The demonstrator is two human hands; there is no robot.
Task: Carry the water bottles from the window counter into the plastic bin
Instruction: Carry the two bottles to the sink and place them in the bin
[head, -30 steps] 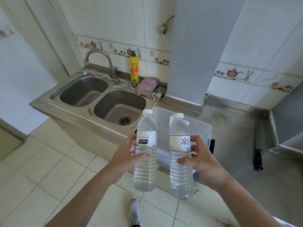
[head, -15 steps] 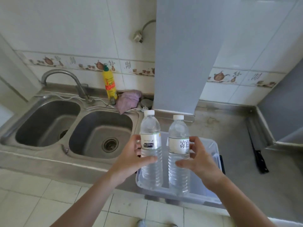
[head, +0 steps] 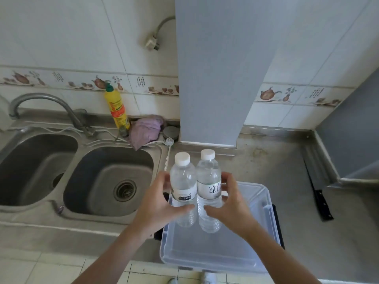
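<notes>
Two clear water bottles with white caps stand upright side by side, their lower halves inside the translucent plastic bin [head: 264,228] on the steel counter. My left hand [head: 158,203] is wrapped around the left water bottle [head: 183,181]. My right hand [head: 229,203] grips the right water bottle [head: 209,177], whose white label carries dark characters. The two bottles touch each other. I cannot tell whether their bases rest on the bin floor.
A double steel sink [head: 108,179] with a curved tap [head: 41,101] lies to the left. A yellow detergent bottle [head: 117,109] and a purple cloth [head: 146,130] stand behind it. A grey pillar [head: 215,68] rises behind the bin. A black knife [head: 320,199] lies on the counter at the right.
I have stepped up to the counter and lowered both bottles from chest height into the bin. The bottles have come together until they touch.
</notes>
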